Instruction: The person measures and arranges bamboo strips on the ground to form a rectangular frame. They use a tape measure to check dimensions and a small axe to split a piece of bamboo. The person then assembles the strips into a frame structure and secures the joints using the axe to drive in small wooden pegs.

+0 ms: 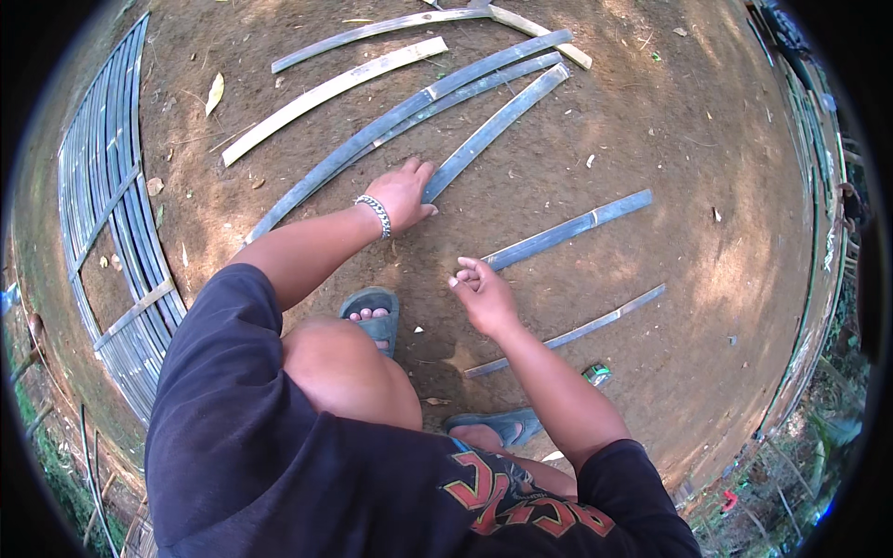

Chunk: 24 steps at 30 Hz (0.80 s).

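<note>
Two bare hands low over brown earth [688, 177], apparently at the step of handling or placing split bamboo strips, though impossible to tell whether just about to lift or just setting down. Probably needed for the next move: a firm finger-and-thumb hold on each near end, then a steady slide or lift, mindful of the long unsupported far ends. Left hand [400, 197] at the near end of a dark bamboo strip [498, 130], with fingers bent along one side and thumb apart from them on the other; seemingly in contact, but impossible to tell whether tightly pinched. Beyond that hand, the strip itself, slanting away to the upper right. Right hand [484, 296] just beside the near end of a shorter bamboo strip [567, 234], with fingers loosely curled and thumb close to the tips; touch or grip impossible to tell. Ahead and to the right of those fingers, the rest of that strip, flat on the ground. Farther off, two longer dark strips [400, 113] and a pale strip [326, 93]; nearer the right forearm, a thin strip [567, 337].
</note>
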Motion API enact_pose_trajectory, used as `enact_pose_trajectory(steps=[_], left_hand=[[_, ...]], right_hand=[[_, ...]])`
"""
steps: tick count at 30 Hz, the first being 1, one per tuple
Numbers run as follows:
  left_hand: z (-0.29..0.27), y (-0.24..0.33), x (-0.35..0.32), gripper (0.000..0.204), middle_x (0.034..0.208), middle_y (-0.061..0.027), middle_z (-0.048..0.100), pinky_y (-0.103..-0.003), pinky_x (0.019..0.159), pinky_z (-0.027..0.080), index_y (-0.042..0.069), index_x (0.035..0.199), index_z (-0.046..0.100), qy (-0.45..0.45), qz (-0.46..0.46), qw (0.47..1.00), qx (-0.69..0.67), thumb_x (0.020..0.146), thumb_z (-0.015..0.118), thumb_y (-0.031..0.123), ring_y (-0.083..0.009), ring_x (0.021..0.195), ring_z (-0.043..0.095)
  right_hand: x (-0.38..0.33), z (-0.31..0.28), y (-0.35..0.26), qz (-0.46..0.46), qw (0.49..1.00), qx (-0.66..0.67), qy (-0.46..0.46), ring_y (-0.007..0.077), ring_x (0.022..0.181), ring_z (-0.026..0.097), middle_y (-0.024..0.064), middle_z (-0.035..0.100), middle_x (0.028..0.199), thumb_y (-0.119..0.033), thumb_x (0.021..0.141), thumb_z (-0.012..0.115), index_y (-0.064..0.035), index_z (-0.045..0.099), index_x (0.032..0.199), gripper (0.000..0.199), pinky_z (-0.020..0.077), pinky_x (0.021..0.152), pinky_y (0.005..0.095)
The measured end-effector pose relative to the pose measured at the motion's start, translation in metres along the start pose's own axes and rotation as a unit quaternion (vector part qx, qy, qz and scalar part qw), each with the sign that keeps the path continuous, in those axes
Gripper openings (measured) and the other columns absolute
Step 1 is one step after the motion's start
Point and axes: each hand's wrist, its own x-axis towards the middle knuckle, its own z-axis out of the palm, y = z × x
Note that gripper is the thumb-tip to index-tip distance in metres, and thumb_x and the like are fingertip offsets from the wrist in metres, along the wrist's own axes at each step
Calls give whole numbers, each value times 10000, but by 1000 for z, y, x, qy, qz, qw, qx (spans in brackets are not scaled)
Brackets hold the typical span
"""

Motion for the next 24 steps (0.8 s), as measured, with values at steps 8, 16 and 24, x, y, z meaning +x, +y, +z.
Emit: enact_pose_trajectory(steps=[8,16,24], left_hand=[[17,-18,5,494,997,-88,703,-287,738,570,26,1367,523,-88,-55,906,-410,886,620,73,-177,828,688],[20,-19,-11,441,1109,-53,695,-275,790,597,30,1377,543,-155,-83,761,-625,937,549,40,-135,921,706],[21,7,-17,447,1147,-56,695,-291,817,587,36,1353,534,-178,-71,741,-644,908,570,31,-129,963,695]], right_hand=[[-26,2,6,28,999,18,-20,115,908,621,55,640,1076,-253,941,692,-15,525,1359,510,521,816,288],[-20,6,4,-17,999,28,-5,192,919,650,123,653,1112,-247,928,696,-13,536,1340,500,538,823,341],[13,5,-38,-65,988,29,139,202,816,677,112,706,957,-242,911,705,-4,628,1180,367,540,758,343]])
